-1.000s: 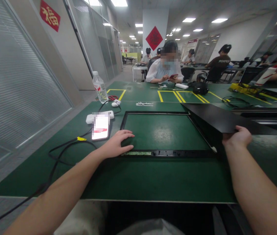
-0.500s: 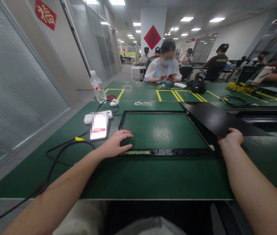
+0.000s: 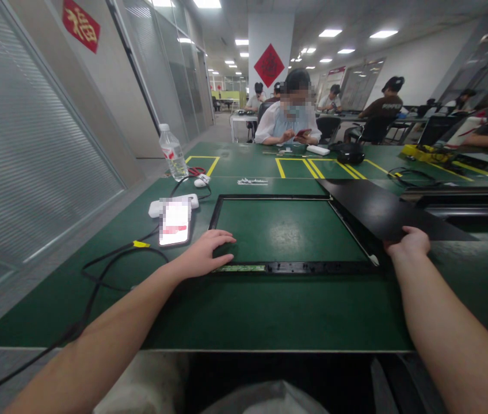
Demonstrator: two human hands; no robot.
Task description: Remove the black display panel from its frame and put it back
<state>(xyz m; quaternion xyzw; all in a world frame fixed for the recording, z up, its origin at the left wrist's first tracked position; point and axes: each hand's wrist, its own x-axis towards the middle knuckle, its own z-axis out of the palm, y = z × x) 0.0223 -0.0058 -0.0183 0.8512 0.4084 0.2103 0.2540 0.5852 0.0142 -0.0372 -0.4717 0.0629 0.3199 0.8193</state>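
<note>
Right grip (image 3: 411, 244) clamps the panel (image 3: 369, 208) by its near edge; left grip (image 3: 204, 253), parted, touches the frame (image 3: 308, 268).

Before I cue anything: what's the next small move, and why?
Perhaps ease the black panel slightly away from the frame: its left edge runs close to the frame's right rail, the right hand grips the panel, and the left hand is at the frame's near left corner.

Frame (image 3: 313, 268) laid on table (image 3: 296, 316); phone (image 3: 175, 224) set to its left, bottle (image 3: 173, 154) placed behind phone, panel (image 3: 377, 207) held at right.
</note>
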